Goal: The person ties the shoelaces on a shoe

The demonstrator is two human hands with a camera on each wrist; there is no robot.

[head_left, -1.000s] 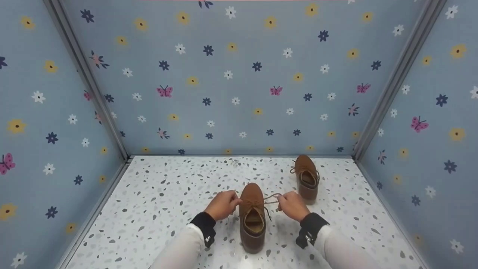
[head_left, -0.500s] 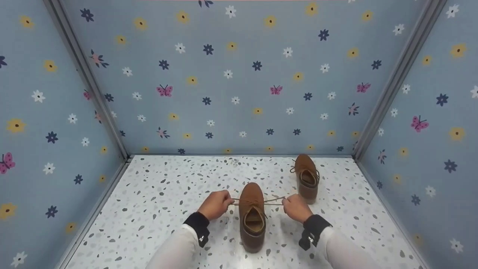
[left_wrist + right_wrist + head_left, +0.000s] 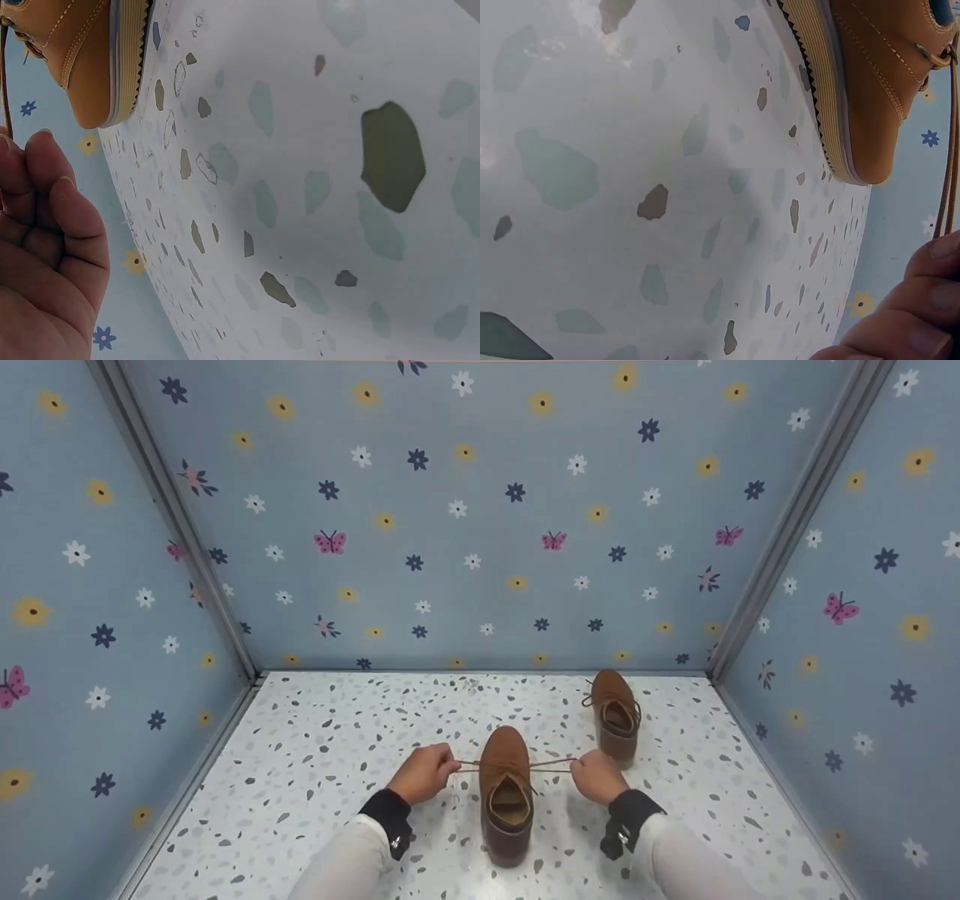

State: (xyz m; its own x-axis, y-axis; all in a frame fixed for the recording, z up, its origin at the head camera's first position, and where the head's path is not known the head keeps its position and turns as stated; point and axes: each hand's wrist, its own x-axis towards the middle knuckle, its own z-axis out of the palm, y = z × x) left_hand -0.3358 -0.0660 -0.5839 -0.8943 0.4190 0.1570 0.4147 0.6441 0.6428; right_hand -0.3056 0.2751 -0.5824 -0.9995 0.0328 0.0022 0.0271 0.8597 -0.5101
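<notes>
A brown lace-up shoe (image 3: 505, 746) stands upright on the floor between the two hands, toe pointing away. My left hand (image 3: 421, 774) pinches shoelace strands (image 3: 469, 763) and holds them out to the left of the shoe. On the opposite side, my right hand (image 3: 598, 778) grips two strands of shoelace (image 3: 951, 150), stretched nearly straight. A lace end hangs by the shoe's right side. In the left wrist view, curled fingers (image 3: 71, 210) hold the lace (image 3: 6, 82) near the picture's edge. The knot itself is too small to make out.
A second brown shoe (image 3: 613, 690), its lace in a bow, stands behind and to the right, close to the back wall. The speckled white floor (image 3: 337, 720) is bounded by blue flowered panels (image 3: 450, 585) on three sides, with grey metal strips at the corners.
Both hands have moved apart, the left hand leftward and the right slightly rightward. The shoelace is now drawn out on both sides of the shoe, which stays in place.
</notes>
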